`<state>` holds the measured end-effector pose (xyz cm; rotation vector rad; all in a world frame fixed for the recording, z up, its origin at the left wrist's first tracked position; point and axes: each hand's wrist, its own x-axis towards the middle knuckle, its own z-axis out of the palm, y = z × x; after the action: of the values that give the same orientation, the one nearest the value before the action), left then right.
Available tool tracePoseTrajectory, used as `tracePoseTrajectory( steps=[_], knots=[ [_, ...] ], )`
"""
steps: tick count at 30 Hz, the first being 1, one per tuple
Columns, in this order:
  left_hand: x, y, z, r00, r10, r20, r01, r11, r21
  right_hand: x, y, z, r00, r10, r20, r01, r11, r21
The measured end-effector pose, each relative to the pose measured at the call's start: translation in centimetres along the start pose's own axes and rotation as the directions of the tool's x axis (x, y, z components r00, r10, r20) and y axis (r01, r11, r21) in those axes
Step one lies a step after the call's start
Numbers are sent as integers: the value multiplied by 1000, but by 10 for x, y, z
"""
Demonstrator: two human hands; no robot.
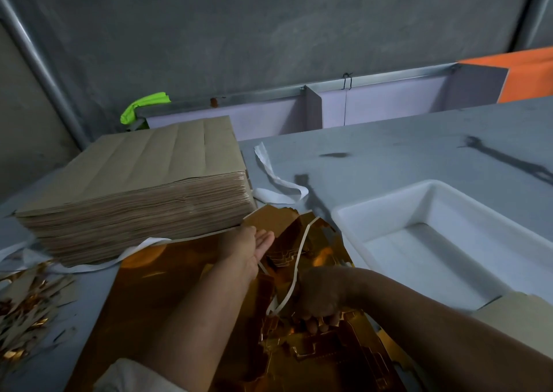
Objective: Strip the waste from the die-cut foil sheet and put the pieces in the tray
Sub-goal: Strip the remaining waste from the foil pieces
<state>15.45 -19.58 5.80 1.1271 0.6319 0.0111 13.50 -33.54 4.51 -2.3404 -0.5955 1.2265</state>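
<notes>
Head view puts me mid-strip, as I read it: the gold sheet (167, 287) lies flat on the table (389, 140) just left of the tray (386, 196), its cut end crumpled up towards the tray's near-left corner. My right hand (320, 298) is clamped on the pieces (344, 342), fingers (311, 327) curled under a bunch of them, close by the tray's near wall. My left hand (254, 248) lies further left of the tray, fingers straight and together, holding nothing, with its edge resting on the sheet. A thin pale strip (299, 251) of waste loops between the two hands (whether it is free of the pieces I cannot tell). The tray has nothing in it, so no load has gone in. Next I'd want the strip shed, then the bunch lifted over the tray's rim and let go. That rim stands proud and would snag a low carry. Room is good on that path. Well left of the tray, the brown stack (134, 182) walls off the sheet's far edge, and further left lies the scrap pile (27, 301), where the waste belongs.
</notes>
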Motion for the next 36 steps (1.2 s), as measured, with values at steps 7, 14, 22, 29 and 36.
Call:
tracePoseTrajectory(
  steps=[7,14,22,29,36],
  knots=[
    [0,-9,9,996,-81,36,81,997,-4,0,-3,0,1000,7,-13,-7,1000,-6],
    [-1,-13,11,990,-122,72,120,992,31,0,-4,0,1000,27,-8,-28,1000,-15],
    [-4,-8,3,984,-119,135,102,987,125,1,-4,1,999,32,-8,-33,999,-27],
    [-5,7,-23,994,-37,105,13,976,219,-1,-2,2,999,-20,-25,20,1000,-3],
    [8,17,-75,972,210,-106,-152,904,401,-1,-2,1,999,-32,-28,30,999,-44]
  ],
)
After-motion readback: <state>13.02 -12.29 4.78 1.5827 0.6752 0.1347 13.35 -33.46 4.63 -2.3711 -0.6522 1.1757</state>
